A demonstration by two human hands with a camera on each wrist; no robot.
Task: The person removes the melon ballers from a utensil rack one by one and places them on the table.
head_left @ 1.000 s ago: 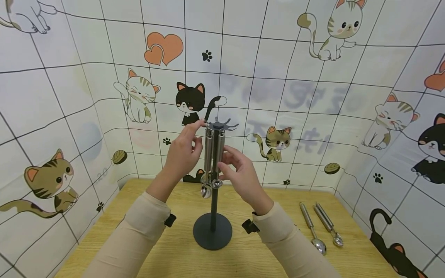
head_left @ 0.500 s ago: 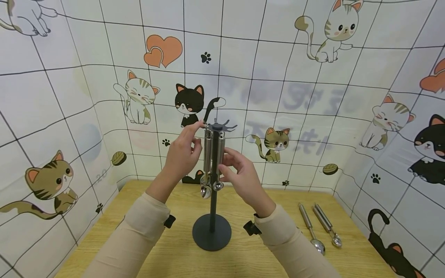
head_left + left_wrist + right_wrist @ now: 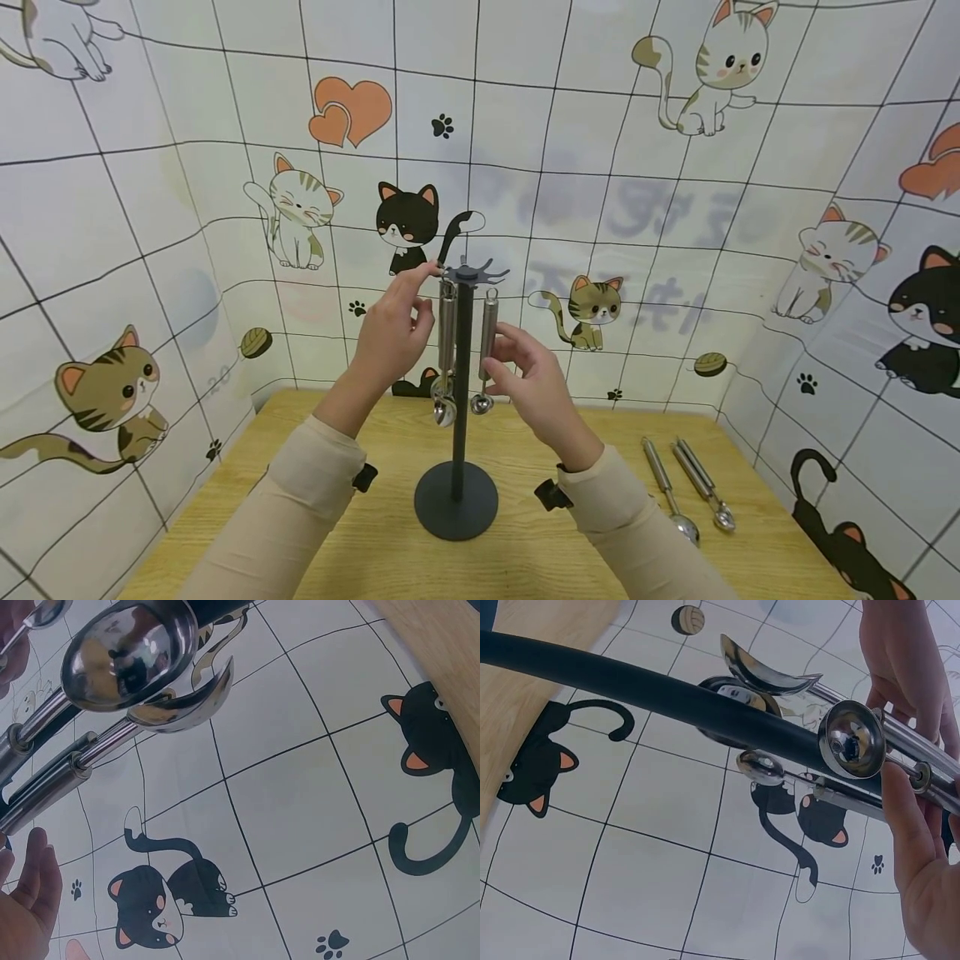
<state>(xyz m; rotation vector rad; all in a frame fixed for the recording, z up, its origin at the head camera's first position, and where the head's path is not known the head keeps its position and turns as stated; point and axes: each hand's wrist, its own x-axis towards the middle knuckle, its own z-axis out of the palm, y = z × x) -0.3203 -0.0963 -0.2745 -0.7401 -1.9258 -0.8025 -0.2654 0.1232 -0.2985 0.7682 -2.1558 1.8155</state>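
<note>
In the head view, a dark metal stand (image 3: pixel 460 433) rises from a round base, with curved hooks (image 3: pixel 487 273) at its top. My right hand (image 3: pixel 528 375) pinches the steel handle of a small round-bowled scoop (image 3: pixel 489 325), upright just right of the post. Its looped top is apart from the hooks. My left hand (image 3: pixel 393 329) reaches to the stand's top left, a fingertip touching a hook there, thumb apart. Several steel scoops and spoons (image 3: pixel 446 333) hang on the left side, overlapping. The left wrist view shows their shiny bowls (image 3: pixel 131 656) close up.
On the wooden table (image 3: pixel 337 533), a long-handled steel scoop (image 3: pixel 667 483) and shorter steel utensils (image 3: pixel 705 483) lie at the right, near my right sleeve. A cat-printed sheet (image 3: pixel 562 167) surrounds the table at the back and sides.
The small scoop in my right hand has come away from the stand, shifting right from against the post to a gap beside it. My left hand has stayed at the top hook.
</note>
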